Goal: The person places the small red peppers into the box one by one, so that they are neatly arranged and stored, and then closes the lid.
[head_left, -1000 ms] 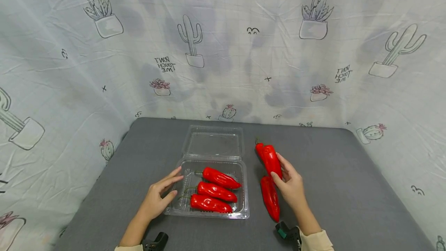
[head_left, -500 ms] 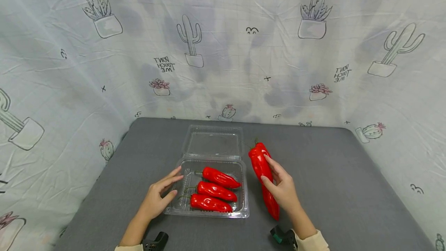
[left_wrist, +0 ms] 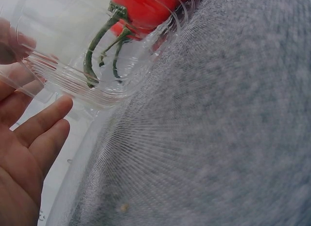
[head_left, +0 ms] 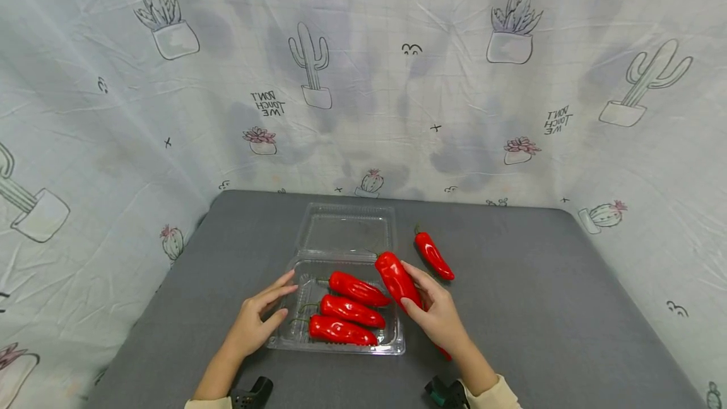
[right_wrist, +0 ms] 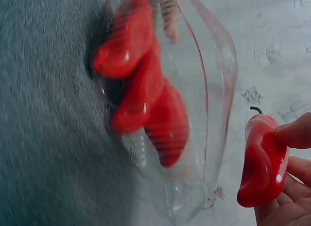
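Observation:
My right hand pinches a red pepper between thumb and fingers, at the right rim of a clear plastic clamshell box. In the right wrist view the held pepper shows its short green stem. Three red peppers lie side by side in the box: a back one, a middle one and a front one, stems to the left. My left hand is at the box's left rim, fingers extended; in the left wrist view some fingers show through the plastic wall.
One red pepper lies on the grey tabletop to the right of the box. Another is mostly hidden under my right hand, its red tip showing. The box lid lies open at the back. Patterned cloth hangs around the table.
My right hand has lifted the pepper away from the others and carried it left to the box's right rim. The left hand and the peppers in the box have stayed put.

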`<state>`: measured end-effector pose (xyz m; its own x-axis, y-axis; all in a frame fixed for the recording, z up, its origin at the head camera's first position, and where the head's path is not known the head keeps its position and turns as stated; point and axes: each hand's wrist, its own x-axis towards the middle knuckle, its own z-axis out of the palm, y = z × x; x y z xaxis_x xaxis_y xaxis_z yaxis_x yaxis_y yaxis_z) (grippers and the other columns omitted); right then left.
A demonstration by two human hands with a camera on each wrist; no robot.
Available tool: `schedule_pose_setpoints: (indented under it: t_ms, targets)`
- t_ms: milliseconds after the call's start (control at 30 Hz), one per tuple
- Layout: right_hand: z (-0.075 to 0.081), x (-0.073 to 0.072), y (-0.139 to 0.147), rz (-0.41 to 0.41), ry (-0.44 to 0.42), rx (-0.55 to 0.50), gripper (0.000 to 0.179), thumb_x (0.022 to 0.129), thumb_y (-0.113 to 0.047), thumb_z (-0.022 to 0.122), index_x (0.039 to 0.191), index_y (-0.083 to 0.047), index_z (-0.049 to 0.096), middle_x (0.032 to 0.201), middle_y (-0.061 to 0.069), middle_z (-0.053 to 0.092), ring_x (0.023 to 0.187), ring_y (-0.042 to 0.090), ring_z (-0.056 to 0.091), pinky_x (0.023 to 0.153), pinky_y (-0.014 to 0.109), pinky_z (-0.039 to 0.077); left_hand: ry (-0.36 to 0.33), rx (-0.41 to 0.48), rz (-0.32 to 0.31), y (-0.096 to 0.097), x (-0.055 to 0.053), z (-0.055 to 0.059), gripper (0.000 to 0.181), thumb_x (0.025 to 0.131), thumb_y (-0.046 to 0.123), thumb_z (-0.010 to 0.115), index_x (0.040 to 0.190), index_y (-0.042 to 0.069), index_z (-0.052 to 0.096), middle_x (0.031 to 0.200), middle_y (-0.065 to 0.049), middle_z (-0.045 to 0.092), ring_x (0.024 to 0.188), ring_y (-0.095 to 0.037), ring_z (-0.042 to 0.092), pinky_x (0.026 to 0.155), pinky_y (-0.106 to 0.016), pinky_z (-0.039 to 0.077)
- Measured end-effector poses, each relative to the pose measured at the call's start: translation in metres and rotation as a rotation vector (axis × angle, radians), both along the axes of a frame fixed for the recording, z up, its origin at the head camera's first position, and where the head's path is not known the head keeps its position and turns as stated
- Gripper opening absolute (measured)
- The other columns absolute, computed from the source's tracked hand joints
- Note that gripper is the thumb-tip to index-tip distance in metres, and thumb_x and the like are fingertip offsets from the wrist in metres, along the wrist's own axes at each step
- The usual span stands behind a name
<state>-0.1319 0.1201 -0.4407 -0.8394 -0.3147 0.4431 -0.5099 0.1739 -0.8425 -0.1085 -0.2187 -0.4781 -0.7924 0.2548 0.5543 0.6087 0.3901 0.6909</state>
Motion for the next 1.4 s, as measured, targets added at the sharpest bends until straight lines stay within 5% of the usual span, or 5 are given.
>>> schedule_pose_setpoints:
  t_ms: [167, 500, 800, 1400]
  targets:
    - [0.007, 0.003, -0.010, 0.050, -0.005, 0.022, 0.054, 0.081, 0.013, 0.064, 0.132, 0.012, 0.046, 0.131, 0.028, 0.052, 0.110, 0.030, 0.057, 0.089, 0.020, 0.050, 0.011, 0.003, 0.001, 0.001, -0.001, 0.000, 0.039, 0.076, -0.019, 0.062, 0.114, -0.012, 0.061, 0.128, -0.038, 0.048, 0.128, -0.004, 0.044, 0.095, -0.008, 0.039]
    - [-0.017, -0.006, -0.026, 0.131, 0.006, 0.062, 0.058, 0.083, 0.005, 0.065, 0.137, -0.002, 0.047, 0.136, 0.015, 0.053, 0.117, 0.028, 0.054, 0.092, 0.028, 0.051, 0.006, -0.003, 0.015, 0.001, -0.001, 0.001, 0.039, 0.075, -0.020, 0.062, 0.113, -0.012, 0.062, 0.128, -0.038, 0.049, 0.128, -0.004, 0.044, 0.094, -0.008, 0.039]
    - [-0.016, -0.004, -0.039, 0.234, -0.007, 0.108, 0.057, 0.085, 0.000, 0.065, 0.138, -0.006, 0.047, 0.135, 0.011, 0.054, 0.111, 0.025, 0.056, 0.088, 0.029, 0.053, 0.003, 0.006, 0.005, 0.002, 0.000, 0.002, 0.039, 0.077, -0.018, 0.061, 0.115, -0.011, 0.061, 0.130, -0.037, 0.048, 0.128, -0.002, 0.043, 0.096, -0.008, 0.038]
    - [-0.015, -0.001, -0.053, 0.372, -0.123, 0.383, 0.056, 0.085, -0.009, 0.065, 0.138, -0.020, 0.050, 0.133, -0.003, 0.055, 0.113, 0.014, 0.049, 0.088, 0.025, 0.050, 0.021, 0.020, -0.019, 0.002, 0.000, 0.001, 0.040, 0.075, -0.021, 0.061, 0.114, -0.013, 0.060, 0.129, -0.039, 0.047, 0.129, -0.003, 0.043, 0.096, -0.009, 0.038]
